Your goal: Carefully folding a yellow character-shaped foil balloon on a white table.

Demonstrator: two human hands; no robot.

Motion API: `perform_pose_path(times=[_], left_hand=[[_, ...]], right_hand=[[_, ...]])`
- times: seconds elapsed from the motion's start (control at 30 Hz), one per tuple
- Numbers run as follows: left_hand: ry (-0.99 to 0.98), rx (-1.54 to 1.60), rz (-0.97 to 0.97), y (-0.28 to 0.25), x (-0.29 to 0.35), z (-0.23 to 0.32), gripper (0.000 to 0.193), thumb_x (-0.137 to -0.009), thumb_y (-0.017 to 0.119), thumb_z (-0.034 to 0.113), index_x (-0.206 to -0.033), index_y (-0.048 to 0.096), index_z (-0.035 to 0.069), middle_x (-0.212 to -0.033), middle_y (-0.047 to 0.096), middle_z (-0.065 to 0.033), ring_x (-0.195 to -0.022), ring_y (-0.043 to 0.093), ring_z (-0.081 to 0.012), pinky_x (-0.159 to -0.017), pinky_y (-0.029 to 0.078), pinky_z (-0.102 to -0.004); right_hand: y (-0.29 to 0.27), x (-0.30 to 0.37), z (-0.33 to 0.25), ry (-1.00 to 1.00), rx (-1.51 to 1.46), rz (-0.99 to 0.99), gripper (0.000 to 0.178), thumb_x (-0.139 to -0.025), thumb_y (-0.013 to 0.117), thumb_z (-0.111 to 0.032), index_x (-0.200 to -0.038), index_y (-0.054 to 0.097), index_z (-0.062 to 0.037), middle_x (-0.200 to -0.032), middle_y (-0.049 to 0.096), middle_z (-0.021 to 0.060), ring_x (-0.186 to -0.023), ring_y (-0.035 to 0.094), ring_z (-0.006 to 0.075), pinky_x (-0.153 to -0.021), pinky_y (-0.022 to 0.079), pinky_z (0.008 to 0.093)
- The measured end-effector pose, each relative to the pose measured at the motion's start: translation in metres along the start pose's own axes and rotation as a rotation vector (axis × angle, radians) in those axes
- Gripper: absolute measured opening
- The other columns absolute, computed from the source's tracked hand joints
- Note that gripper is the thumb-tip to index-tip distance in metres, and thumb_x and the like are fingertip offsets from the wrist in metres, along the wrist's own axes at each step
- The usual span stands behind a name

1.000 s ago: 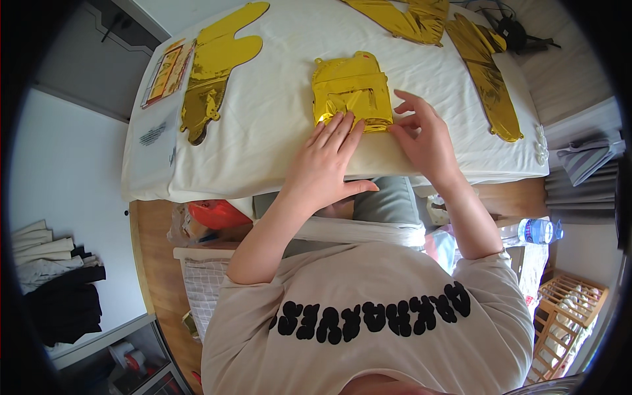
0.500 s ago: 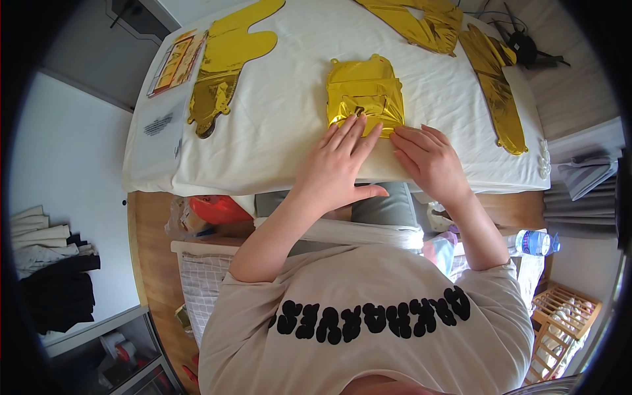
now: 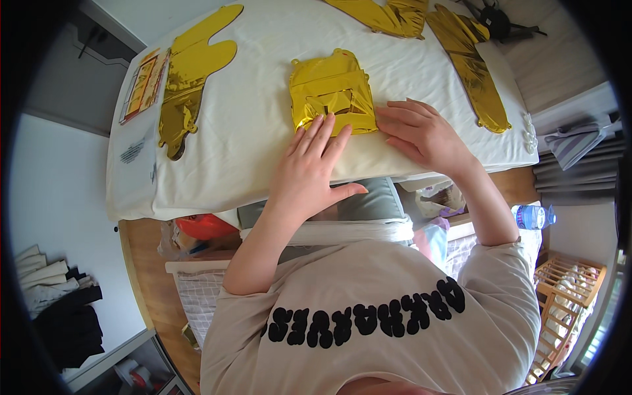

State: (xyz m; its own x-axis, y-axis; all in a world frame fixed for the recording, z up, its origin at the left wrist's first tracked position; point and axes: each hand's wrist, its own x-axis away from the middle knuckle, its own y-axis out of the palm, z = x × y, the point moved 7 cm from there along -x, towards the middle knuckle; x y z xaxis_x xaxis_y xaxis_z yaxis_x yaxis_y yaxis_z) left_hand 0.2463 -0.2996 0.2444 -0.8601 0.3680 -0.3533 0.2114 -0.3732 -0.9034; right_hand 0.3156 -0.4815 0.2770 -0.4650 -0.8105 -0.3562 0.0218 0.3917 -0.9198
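A flat, uninflated gold foil balloon [image 3: 329, 82], folded into a rough rectangle, lies on the white-covered surface in front of me. My left hand [image 3: 306, 168] rests its outstretched fingertips on the balloon's near edge, with the thumb spread out to the right. At the balloon's lower right corner is my right hand [image 3: 424, 135], its fingers extended and their tips at or just beside the foil edge. Both hands are open and grip nothing. The left fingers cover part of the near edge.
Another flat gold balloon [image 3: 191, 76] lies to the left, beside a printed picture sheet [image 3: 141, 89] and a clear plastic sleeve [image 3: 131, 168]. More gold foil lies at the far side [image 3: 395, 16] and right [image 3: 471, 72]. A black object with cables [image 3: 497, 23] sits far right.
The whole view has shifted and turned slightly. My right hand has moved up along the balloon's right edge, its fingers straighter; my left hand stays on the near edge.
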Motion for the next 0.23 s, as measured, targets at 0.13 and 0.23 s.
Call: perform_pose_path(times=[0.13, 0.23], left_hand=[[-0.003, -0.004, -0.009, 0.0003, 0.0, -0.0004, 0.101, -0.075, 0.075, 0.071, -0.15, 0.051, 0.008, -0.155, 0.046, -0.0221, -0.146, 0.043, -0.0362, -0.12, 0.036, -0.048], [-0.007, 0.004, -0.022, 0.0004, 0.0002, -0.0004, 0.099, -0.075, 0.076, 0.07, -0.15, 0.051, 0.009, -0.157, 0.045, -0.0205, -0.146, 0.043, -0.0365, -0.12, 0.036, -0.0478]], right_hand=[[-0.0044, 0.0003, -0.001, -0.092, 0.086, -0.041, 0.033, -0.09, 0.073, -0.019, -0.121, 0.073, -0.0091, -0.137, 0.064, 0.0077, -0.127, 0.06, 0.0322, -0.108, 0.047, 0.0488], [-0.0074, 0.001, 0.0005, -0.142, 0.087, -0.077, 0.033, -0.089, 0.074, -0.02, -0.121, 0.074, -0.0124, -0.138, 0.064, 0.0068, -0.129, 0.059, 0.0318, -0.109, 0.047, 0.0497]])
